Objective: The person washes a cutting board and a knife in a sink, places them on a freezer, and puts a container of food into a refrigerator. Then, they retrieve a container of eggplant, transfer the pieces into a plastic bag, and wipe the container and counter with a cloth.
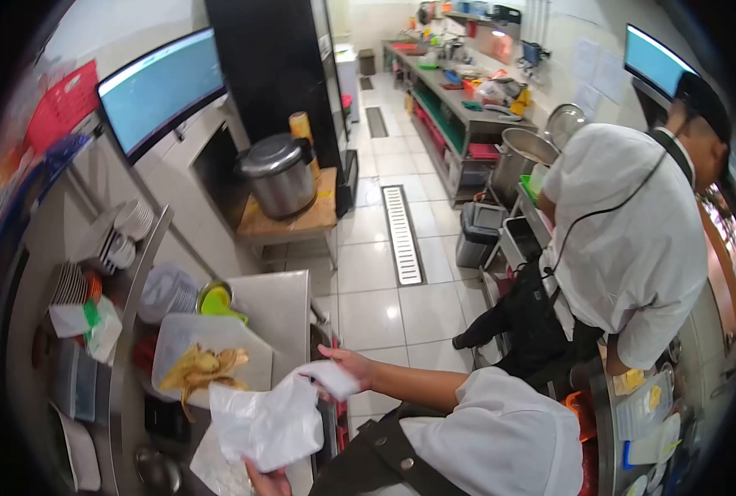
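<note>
A thin white plastic bag (269, 420) hangs between my two hands, crumpled and spread over the worktop. My right hand (347, 369) grips its upper right end, with the thumb sticking out. At the bottom edge, my left hand (269, 479) holds the lower side of the bag; part of that hand is cut off. Just beyond the bag is a translucent plastic tub (256, 343) with limp yellow-brown pieces (201, 369) in it, resembling peel. Under the bag lies another pale sheet (219, 465) on the steel table (281, 302).
Behind the tub stand a metal bowl with a lime-green utensil (216, 299) and stacked clear lids (169, 291). A shelf (140, 277) with cups runs along the left. A co-worker (632, 240) bends over the right counter. A rice cooker (277, 175) sits on a wooden-topped stand.
</note>
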